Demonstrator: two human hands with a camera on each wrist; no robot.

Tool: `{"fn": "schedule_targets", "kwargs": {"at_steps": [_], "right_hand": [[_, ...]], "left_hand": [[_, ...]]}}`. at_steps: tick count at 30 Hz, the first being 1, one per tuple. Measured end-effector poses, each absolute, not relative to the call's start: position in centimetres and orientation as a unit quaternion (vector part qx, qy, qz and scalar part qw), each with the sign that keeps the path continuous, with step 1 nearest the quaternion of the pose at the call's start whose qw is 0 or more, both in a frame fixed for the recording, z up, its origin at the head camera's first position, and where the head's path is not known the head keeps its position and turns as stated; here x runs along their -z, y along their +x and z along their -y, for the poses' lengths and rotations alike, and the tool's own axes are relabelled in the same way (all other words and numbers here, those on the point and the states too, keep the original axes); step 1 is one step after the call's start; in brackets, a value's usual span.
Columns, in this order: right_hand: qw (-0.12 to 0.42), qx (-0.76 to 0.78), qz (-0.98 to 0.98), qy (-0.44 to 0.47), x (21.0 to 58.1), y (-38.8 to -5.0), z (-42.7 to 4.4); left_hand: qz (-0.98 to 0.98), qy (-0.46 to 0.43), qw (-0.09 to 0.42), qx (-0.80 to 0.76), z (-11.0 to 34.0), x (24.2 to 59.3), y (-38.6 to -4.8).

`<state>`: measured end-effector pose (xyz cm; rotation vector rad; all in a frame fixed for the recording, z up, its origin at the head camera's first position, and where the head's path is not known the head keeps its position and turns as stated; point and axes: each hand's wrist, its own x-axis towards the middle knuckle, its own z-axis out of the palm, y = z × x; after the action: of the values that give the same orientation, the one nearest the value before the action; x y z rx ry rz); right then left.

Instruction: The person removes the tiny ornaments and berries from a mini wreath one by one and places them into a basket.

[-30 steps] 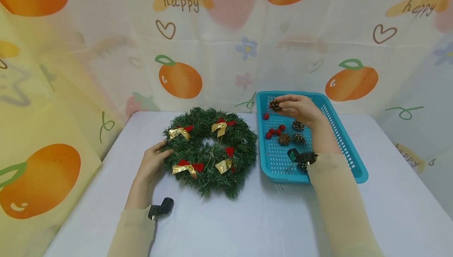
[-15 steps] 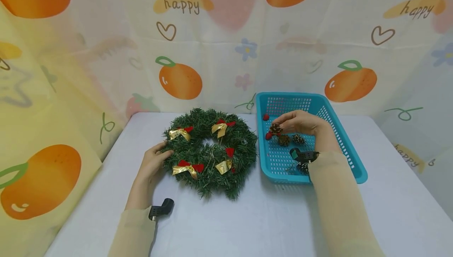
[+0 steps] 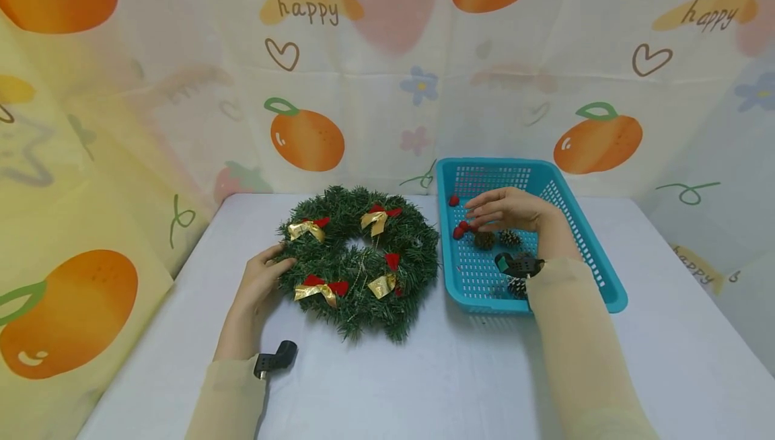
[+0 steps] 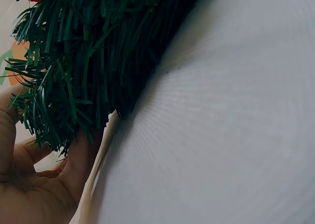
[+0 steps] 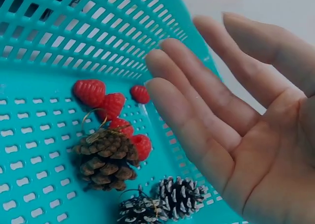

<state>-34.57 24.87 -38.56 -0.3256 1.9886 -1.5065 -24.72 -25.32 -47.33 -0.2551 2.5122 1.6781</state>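
A green artificial wreath with gold and red bows lies on the table. My left hand holds its left edge, and the left wrist view shows the thumb and fingers on either side of the green tinsel. My right hand hovers over the blue basket with fingers extended and nothing in them. Below its fingers, a brown pinecone with a gold string rests beside several red raspberries. White-tipped pinecones lie nearer the wrist. The hand hides part of the basket in the head view.
The basket stands right of the wreath, close to the back cloth printed with oranges. Its perforated side walls rise around the pinecones. A white cloth covers the table.
My right hand has lowered a brown pinecone into the basket and let it go; the fingers have since straightened. My left hand and the wreath have stayed in place.
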Motion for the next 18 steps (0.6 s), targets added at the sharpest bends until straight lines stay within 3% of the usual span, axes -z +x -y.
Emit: {"fn": "schedule_targets", "kwargs": {"at_steps": [10,18], "right_hand": [[0.259,0.602,-0.747,-0.116,37.0,-34.2,-24.6],[0.162,0.634,-0.746,-0.126,34.0,-32.9,-24.1]], "left_hand": [[-0.828,-0.082,0.046,-0.552,25.2,46.8,-24.6],[-0.878,-0.048,0.045,-0.474,25.3,45.2,-24.4]]}}
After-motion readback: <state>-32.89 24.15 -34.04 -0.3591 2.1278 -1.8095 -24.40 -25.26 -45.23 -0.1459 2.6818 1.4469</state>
